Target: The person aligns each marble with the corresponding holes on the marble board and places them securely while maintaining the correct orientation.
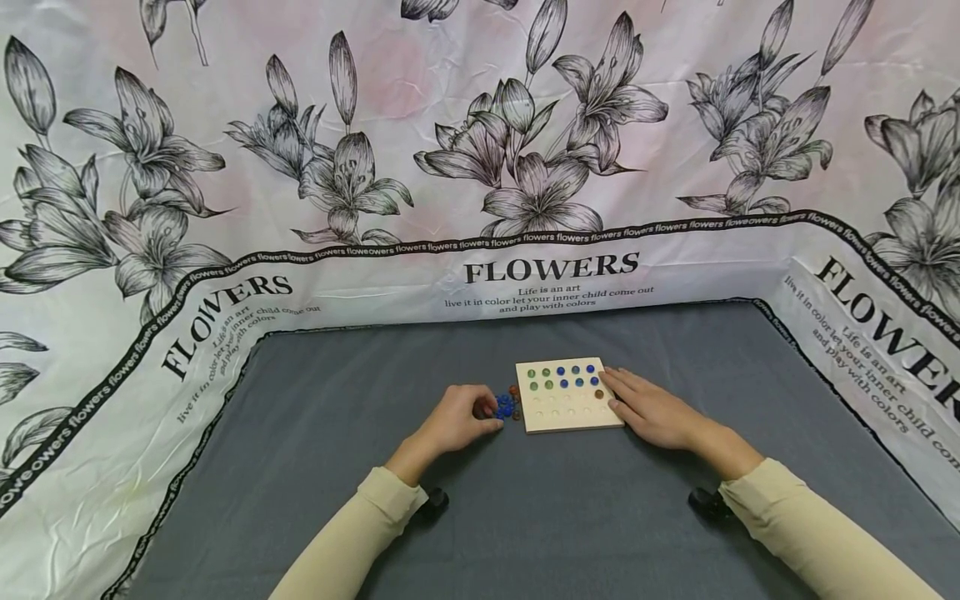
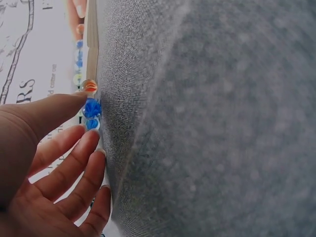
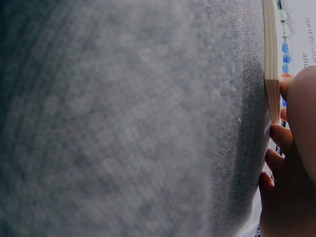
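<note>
Left hand (image 1: 457, 417) at the loose marbles, left of the board. Fingers bent, thumb and forefinger apart with a narrow gap between; no marble plainly gripped. Left wrist view: a clear glass marble with an orange swirl (image 2: 89, 86) and a blue glass marble (image 2: 92, 107) show close by the thumb tip; cannot tell whether skin touches either.

Loose group: a small cluster of round blue glass marbles (image 1: 506, 406), with brownish glass marbles (image 1: 513, 389) along its board side. All sit on the dark grey cloth (image 1: 600, 525), just beside the board's left edge.

Pale wooden rectangular board (image 1: 555, 423) lies flat on the cloth, between the two hands. Round hollows in rows. The two far rows each carry, from the left, two green glass marbles (image 1: 532, 373), then three blue ones. Third row: a single brown glass marble (image 1: 599, 394) at the right end. Pale, shallow hollows show across the rest of the near rows.

Right hand (image 1: 654, 412) rests against the board's right edge, fingers fairly straight, thumb apart from them and nearer the wearer. Touching the wood, no marble in its grasp.

Cream sleeves (image 1: 337, 542) on both forearms. Beyond the cloth, white fabric printed with black line-drawn lilies (image 1: 540, 196) and "FLOWERS" lettering.
</note>
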Available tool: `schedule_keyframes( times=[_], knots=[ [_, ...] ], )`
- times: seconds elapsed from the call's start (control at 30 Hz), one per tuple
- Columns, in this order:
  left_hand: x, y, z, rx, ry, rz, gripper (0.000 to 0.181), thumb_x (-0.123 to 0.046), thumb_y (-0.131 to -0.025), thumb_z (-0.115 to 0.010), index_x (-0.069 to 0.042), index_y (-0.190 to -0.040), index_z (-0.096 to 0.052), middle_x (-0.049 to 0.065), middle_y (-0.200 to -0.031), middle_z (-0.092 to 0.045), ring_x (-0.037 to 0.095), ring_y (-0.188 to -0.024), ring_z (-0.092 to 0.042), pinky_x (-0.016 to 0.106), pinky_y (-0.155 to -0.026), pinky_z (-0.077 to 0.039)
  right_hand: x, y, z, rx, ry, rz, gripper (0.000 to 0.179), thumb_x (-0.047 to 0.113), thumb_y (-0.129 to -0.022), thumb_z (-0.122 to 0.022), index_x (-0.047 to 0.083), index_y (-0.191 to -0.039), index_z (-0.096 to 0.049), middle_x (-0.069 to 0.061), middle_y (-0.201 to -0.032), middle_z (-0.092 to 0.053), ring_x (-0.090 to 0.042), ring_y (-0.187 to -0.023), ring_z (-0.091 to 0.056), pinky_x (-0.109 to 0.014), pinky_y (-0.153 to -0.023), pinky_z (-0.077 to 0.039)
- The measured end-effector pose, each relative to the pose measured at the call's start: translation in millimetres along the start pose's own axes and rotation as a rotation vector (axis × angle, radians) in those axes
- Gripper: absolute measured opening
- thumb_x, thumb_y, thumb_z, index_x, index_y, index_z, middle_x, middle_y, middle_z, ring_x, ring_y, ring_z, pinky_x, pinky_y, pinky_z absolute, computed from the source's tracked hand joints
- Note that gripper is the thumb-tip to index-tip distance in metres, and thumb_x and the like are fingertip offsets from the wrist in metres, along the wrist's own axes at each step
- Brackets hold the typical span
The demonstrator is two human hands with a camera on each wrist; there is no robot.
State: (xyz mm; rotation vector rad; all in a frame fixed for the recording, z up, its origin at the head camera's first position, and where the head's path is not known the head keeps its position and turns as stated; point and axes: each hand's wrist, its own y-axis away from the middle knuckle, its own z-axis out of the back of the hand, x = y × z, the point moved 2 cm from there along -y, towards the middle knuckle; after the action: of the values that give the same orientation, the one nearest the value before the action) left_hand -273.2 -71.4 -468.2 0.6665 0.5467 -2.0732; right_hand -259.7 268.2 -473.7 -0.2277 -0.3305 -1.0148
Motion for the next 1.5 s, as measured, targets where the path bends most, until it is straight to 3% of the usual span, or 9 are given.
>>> schedule_keyframes(
  times=[0.3, 0.63, 0.8, 1.17, 1.5],
  knots=[
    [-2.5, -3.3, -2.2, -0.009, -0.002, 0.002, 0.017, -0.014, -0.089, -0.081, -0.005, -0.101, -0.072, 0.003, -0.089, -0.068, 0.016, -0.08, -0.063, 0.03, -0.072, -0.051, -2.0, 1.1, -3.5, -0.012, 0.003, 0.004, 0.054, 0.027, -0.112, -0.042, 0.0, -0.158, -0.034, -0.024, -0.162, -0.031, -0.046, -0.149, -0.028, -0.062, -0.116, -0.027],
    [-16.7, -8.0, -6.3, -0.021, -0.06, -0.024, 0.017, -0.016, -0.09, -0.081, -0.007, -0.102, -0.073, 0.002, -0.089, -0.067, 0.011, -0.076, -0.059, 0.027, -0.07, -0.049, -11.3, -0.8, -11.4, -0.028, 0.038, 0.018, 0.057, 0.035, -0.112, -0.039, 0.003, -0.159, -0.033, -0.021, -0.163, -0.031, -0.043, -0.149, -0.029, -0.06, -0.116, -0.028],
    [-21.1, -10.5, -10.7, -0.02, -0.08, -0.03, 0.016, -0.014, -0.09, -0.081, -0.006, -0.102, -0.074, 0.003, -0.089, -0.068, 0.01, -0.074, -0.057, 0.026, -0.069, -0.049, -5.4, 0.3, -7.1, -0.041, -0.002, 0.027, 0.055, 0.028, -0.111, -0.043, 0.0, -0.157, -0.035, -0.025, -0.162, -0.033, -0.046, -0.148, -0.03, -0.063, -0.115, -0.028],
    [-26.3, -11.7, -20.1, -0.04, -0.207, 0.054, 0.014, -0.02, -0.09, -0.082, -0.012, -0.1, -0.078, 0.001, -0.091, -0.068, 0.012, -0.077, -0.058, 0.029, -0.07, -0.05, 2.0, 1.9, -1.9, -0.053, -0.006, 0.042, 0.053, 0.023, -0.11, -0.045, -0.003, -0.155, -0.037, -0.027, -0.159, -0.035, -0.049, -0.146, -0.031, -0.065, -0.113, -0.03],
    [-30.2, -10.7, -21.3, -0.032, -0.212, 0.1, 0.01, -0.022, -0.088, -0.083, -0.017, -0.093, -0.075, -0.004, -0.085, -0.065, 0.009, -0.072, -0.056, 0.029, -0.064, -0.048, -1.0, 2.9, -4.0, -0.047, 0.01, 0.038, 0.054, 0.027, -0.111, -0.043, -0.001, -0.156, -0.037, -0.027, -0.159, -0.035, -0.048, -0.146, -0.032, -0.063, -0.113, -0.031]
  ],
)
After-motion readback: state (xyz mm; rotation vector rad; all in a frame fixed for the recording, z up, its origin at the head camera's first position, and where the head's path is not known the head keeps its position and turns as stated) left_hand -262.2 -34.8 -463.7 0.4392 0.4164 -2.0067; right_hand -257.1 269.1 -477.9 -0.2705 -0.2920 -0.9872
